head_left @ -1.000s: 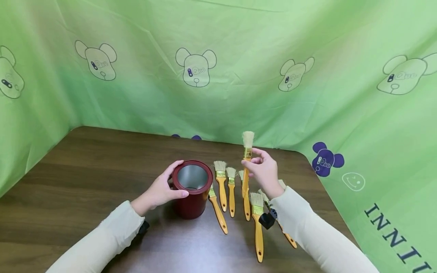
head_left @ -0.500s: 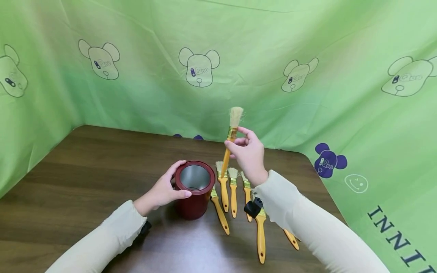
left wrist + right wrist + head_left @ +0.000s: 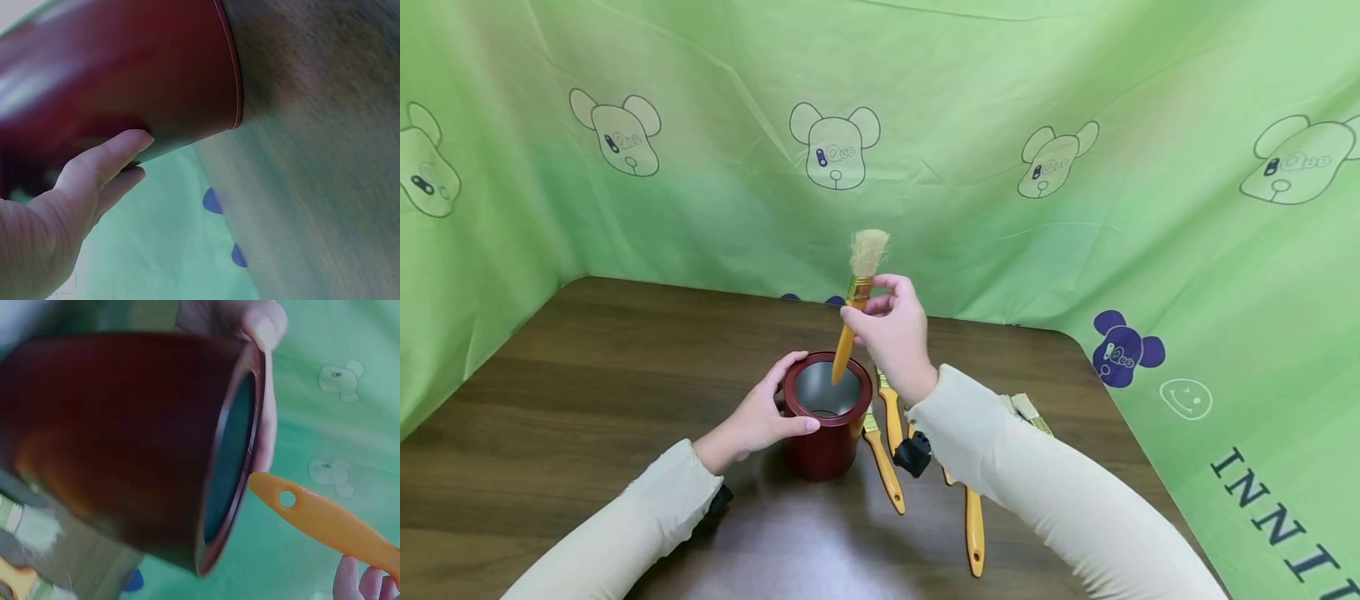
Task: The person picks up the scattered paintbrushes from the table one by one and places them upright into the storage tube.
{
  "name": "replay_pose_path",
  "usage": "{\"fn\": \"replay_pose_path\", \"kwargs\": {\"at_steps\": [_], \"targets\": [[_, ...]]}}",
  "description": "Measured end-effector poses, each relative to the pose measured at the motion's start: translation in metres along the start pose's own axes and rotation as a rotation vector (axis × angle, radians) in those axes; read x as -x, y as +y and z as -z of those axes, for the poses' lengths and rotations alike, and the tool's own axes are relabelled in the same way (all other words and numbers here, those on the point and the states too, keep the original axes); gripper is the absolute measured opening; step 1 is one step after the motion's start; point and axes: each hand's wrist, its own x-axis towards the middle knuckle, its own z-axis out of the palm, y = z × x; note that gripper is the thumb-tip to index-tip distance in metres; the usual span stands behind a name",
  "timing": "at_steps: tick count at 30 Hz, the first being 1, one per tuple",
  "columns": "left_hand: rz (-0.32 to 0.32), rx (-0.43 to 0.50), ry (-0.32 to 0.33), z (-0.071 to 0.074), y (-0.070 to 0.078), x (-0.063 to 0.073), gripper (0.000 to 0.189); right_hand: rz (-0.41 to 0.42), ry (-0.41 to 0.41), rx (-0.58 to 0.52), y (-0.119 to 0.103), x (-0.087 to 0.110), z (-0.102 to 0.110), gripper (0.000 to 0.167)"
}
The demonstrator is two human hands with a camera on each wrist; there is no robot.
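My left hand grips a dark red cylindrical canister near its top, thumb along the front rim and fingers round the far side. The canister stands upright on the table with its grey inside showing. Bristles up, a paintbrush with a yellow handle is pinched in my right hand, just below the metal ferrule. The handle's end overlaps the canister's mouth in the head view. In the right wrist view, the holed tip of the handle is right at the rim.
More yellow-handled paintbrushes lie on the brown table to the canister's right, among them a nearer brush and a brush beside the canister. My right sleeve covers part of them. A green printed cloth hangs behind.
My right hand has lifted the paintbrush from above the other brushes and carried it left to over the canister's mouth. The left hand keeps its hold on the canister.
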Motion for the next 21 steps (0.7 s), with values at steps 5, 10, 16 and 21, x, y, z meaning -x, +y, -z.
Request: {"fn": "replay_pose_path", "kwargs": {"at_steps": [5,10,16,21], "targets": [[-0.016,0.01,-0.001,-0.001,-0.001,0.0,0.091,-0.001,-0.035,0.058,0.008,0.007,-0.007,0.046],[-0.01,0.017,-0.005,-0.002,-0.002,0.001,0.091,-0.031,-0.101,0.09,0.016,0.012,-0.009,0.045],[-0.015,0.037,-0.006,-0.002,-0.003,0.001,0.091,-0.034,-0.288,0.096,0.028,0.011,-0.006,0.045],[-0.022,0.036,-0.005,-0.001,-0.002,0.001,0.09,-0.053,-0.495,0.053,0.034,0.001,0.004,0.045]]}}
